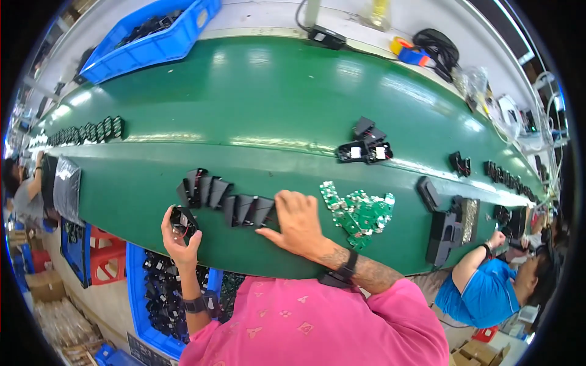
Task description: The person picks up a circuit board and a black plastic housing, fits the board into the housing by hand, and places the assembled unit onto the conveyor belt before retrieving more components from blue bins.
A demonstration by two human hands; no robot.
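Observation:
My left hand (179, 240) is closed around a small black plastic housing (184, 222); its open side faces up and shows wires and a pale part inside. My right hand (299, 221) lies on the green bench at the right end of a leaning row of black housings (239, 210). Its thumb and fingers are spread around the last housing, which they seem to touch. Another cluster of black housings (196, 188) overlaps at the left of this row. Right of my right hand lies a loose pile of green circuit boards (360, 213).
More black housings (366, 146) sit farther back on the bench (244, 97). A blue bin (137, 58) stands at the far left, another blue bin (141, 317) below the near edge. Black cases (444, 235) lie at right, near a co-worker in blue (482, 293).

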